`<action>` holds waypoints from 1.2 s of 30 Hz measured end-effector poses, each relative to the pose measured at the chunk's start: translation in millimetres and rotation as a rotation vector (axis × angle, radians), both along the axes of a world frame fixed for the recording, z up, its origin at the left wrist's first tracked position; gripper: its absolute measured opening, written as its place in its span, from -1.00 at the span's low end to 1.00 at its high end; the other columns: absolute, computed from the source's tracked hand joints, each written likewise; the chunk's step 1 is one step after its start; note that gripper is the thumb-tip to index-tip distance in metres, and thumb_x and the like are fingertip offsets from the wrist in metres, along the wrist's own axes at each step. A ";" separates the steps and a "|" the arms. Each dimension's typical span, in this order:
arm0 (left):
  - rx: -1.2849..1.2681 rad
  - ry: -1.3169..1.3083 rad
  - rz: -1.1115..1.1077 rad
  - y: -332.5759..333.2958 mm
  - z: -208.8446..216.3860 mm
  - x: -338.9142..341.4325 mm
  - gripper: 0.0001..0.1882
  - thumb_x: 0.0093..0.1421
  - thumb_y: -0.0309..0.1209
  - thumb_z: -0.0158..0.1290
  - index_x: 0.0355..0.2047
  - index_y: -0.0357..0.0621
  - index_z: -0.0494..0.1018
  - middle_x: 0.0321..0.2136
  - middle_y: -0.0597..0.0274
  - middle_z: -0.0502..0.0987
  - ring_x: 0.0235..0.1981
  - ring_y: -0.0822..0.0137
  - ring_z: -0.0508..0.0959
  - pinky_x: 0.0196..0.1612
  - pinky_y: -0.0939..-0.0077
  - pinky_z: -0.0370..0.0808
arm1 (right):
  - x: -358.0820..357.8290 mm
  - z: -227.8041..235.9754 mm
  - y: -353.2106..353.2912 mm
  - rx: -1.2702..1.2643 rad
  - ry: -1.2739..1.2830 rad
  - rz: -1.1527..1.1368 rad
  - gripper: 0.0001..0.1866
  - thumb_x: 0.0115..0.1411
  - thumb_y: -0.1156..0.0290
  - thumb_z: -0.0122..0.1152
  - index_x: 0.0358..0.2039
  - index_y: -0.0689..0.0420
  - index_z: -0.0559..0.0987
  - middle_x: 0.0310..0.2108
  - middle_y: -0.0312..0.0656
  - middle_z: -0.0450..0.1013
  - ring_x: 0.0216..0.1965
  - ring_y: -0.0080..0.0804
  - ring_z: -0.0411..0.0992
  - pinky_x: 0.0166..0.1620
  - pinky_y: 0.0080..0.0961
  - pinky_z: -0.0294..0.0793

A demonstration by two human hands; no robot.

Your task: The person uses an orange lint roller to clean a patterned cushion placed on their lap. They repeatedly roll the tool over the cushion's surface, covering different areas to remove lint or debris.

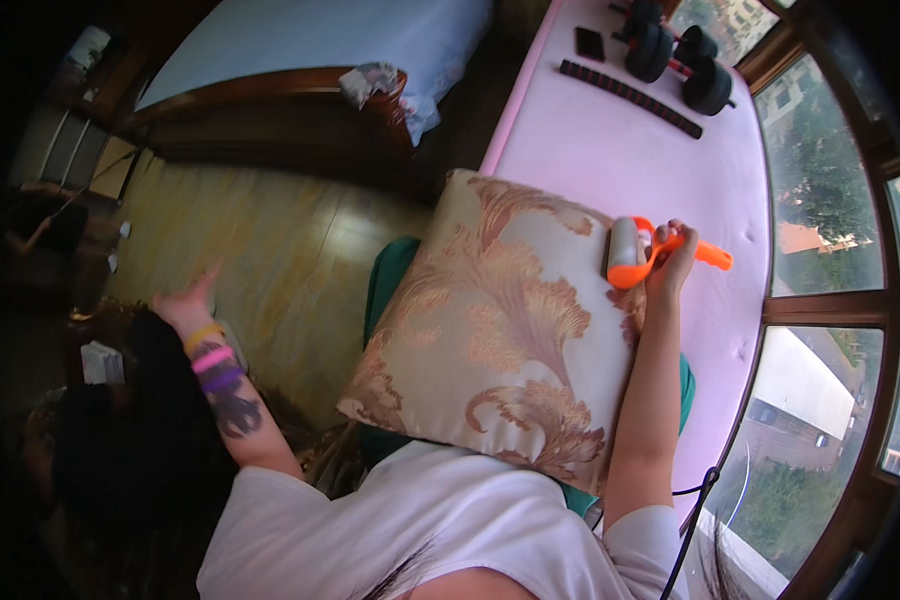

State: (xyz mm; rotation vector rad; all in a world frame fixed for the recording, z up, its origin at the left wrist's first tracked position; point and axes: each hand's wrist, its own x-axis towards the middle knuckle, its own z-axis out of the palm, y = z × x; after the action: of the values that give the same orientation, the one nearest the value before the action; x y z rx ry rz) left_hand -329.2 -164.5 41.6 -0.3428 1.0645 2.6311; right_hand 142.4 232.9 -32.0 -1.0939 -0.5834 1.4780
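Observation:
A beige cushion (510, 320) with a coppery leaf pattern lies across my lap. My right hand (673, 255) is closed round the orange handle of a lint roller (625, 255). Its pale cylinder is over the cushion's right edge; whether it touches the fabric I cannot tell. My left hand (188, 300) is held out to the left, away from the cushion, with its fingers apart and nothing in them. Coloured bands circle that wrist.
To my right runs a pink padded ledge (560, 130) beneath windows. Dumbbells (670, 55), a red-and-black bar (630, 97) and a dark phone-like slab (589, 43) lie at its far end. A bed (310, 60) with a wooden frame stands ahead, beyond the tiled floor (270, 220).

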 end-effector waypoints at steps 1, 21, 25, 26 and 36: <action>-0.136 0.110 0.048 -0.7 11.9 -4.2 -0.23 0.12 0.03 -0.15 0.23 -0.07 -0.10 0.26 0.07 -0.13 0.26 0.02 -0.09 0.24 -0.04 -0.14 | -6.9 -2.4 -0.4 0.011 -0.014 0.058 -0.80 0.08 0.22 -0.08 -0.44 0.07 0.37 -0.69 -0.33 0.25 -0.69 -0.63 0.12 -0.64 -0.71 0.01; -0.814 1.952 -1.411 134.3 -34.6 241.0 -0.28 0.04 0.11 -0.07 0.15 0.02 0.18 0.20 0.02 0.05 0.24 -0.04 -0.02 0.24 -0.01 -0.16 | -244.9 -44.5 -62.9 0.141 -0.050 0.946 -0.82 0.11 0.35 -0.03 -0.33 0.17 0.41 -0.54 -0.20 0.47 -0.57 -0.47 0.41 -0.56 -0.60 0.36; -1.041 1.866 -1.281 136.7 -41.2 243.5 -0.25 0.03 0.13 -0.08 0.14 -0.03 0.18 0.20 0.00 0.03 0.24 -0.05 -0.04 0.24 -0.02 -0.18 | -246.2 -39.7 -51.9 0.232 -0.104 0.939 -0.80 0.06 0.33 -0.04 -0.41 0.19 0.45 -0.57 -0.19 0.45 -0.58 -0.46 0.40 -0.55 -0.59 0.36; -1.066 1.857 -1.258 139.5 -42.4 243.6 -0.26 0.05 0.11 -0.08 0.15 -0.03 0.16 0.21 0.02 0.03 0.24 -0.05 -0.04 0.24 -0.02 -0.18 | -242.4 -42.2 -40.9 0.279 -0.094 0.895 -0.81 0.03 0.32 -0.02 -0.45 0.18 0.46 -0.59 -0.20 0.45 -0.61 -0.46 0.39 -0.57 -0.59 0.35; -1.127 1.858 -1.181 147.3 -42.0 244.7 -0.28 0.08 0.06 -0.08 0.19 0.00 0.10 0.22 0.06 0.00 0.23 -0.06 -0.02 0.22 -0.06 -0.17 | -11.3 -86.6 90.3 0.023 -0.080 0.087 -0.79 -0.03 0.28 -0.02 -0.49 0.15 0.45 -0.63 -0.32 0.34 -0.62 -0.49 0.28 -0.58 -0.55 0.24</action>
State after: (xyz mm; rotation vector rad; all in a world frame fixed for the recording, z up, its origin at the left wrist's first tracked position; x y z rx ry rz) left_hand -84.5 -17.2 -0.4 2.0554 1.9215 0.4638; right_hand 131.0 323.3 -118.6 -1.1255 -0.7106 1.5041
